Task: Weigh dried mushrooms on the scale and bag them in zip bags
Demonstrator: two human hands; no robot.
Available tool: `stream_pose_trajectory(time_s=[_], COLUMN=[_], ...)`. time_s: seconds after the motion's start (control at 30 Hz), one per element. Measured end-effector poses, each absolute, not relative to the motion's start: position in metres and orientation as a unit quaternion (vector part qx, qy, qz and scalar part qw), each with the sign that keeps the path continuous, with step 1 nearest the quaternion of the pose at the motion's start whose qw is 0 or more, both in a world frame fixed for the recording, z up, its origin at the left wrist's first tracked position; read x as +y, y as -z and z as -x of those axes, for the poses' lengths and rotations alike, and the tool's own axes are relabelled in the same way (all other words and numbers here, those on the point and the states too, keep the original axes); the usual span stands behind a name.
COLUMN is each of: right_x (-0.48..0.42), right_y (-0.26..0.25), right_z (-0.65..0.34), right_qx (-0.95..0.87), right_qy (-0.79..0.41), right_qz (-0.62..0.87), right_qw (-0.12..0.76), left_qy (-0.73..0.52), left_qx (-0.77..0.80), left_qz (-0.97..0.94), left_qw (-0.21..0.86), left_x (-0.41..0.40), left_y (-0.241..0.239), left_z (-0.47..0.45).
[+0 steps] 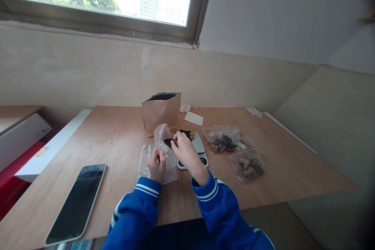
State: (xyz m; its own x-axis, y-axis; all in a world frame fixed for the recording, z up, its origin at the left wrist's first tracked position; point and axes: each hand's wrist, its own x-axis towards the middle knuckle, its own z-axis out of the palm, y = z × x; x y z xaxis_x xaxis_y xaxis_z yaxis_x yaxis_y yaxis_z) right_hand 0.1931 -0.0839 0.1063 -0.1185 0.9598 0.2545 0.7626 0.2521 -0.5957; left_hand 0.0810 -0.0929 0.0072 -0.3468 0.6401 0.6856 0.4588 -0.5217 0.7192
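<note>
My left hand (157, 164) is closed on a clear plastic zip bag (170, 168), held upright in front of me with its mouth facing up. My right hand (189, 156) pinches a dark, flat dried piece (168, 142) at the bag's opening; its exact kind I cannot make out. Under and behind my right hand stands a small white kitchen scale (199, 142) with a grey top plate and dark buttons. Brown and black dried pieces (191, 134) lie on the plate, partly covered by my fingers.
A brown paper pouch (162, 115) stands open behind the bag. A white card (193, 118) lies nearby. To the right are zip bags of dried pieces (224, 142), with another filled zip bag (249, 166) nearer. A large phone (77, 203) lies at left. Beyond the wooden table (117, 133) is a wall.
</note>
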Motion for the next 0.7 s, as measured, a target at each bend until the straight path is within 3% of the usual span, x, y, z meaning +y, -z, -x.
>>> stream_pose_trajectory(time_s=[0.13, 0.57, 0.7], right_x=[-0.086, -0.075, -0.065], right_y=[-0.108, -0.114, -0.111], right_z=[-0.187, -0.193, -0.212], right_qx=[-0.740, -0.657, -0.689], right_qy=[-0.181, -0.365, -0.259], right_qz=[0.592, 0.535, 0.523], right_qw=[0.262, 0.387, 0.431], left_qy=[-0.647, -0.644, -0.671], left_qx=[0.466, 0.499, 0.512], left_qz=[-0.597, -0.563, -0.513], left_qw=[0.083, 0.138, 0.156], left_x=[-0.093, -0.093, -0.091], left_y=[-0.007, -0.006, -0.002], left_z=[-0.082, -0.084, -0.083])
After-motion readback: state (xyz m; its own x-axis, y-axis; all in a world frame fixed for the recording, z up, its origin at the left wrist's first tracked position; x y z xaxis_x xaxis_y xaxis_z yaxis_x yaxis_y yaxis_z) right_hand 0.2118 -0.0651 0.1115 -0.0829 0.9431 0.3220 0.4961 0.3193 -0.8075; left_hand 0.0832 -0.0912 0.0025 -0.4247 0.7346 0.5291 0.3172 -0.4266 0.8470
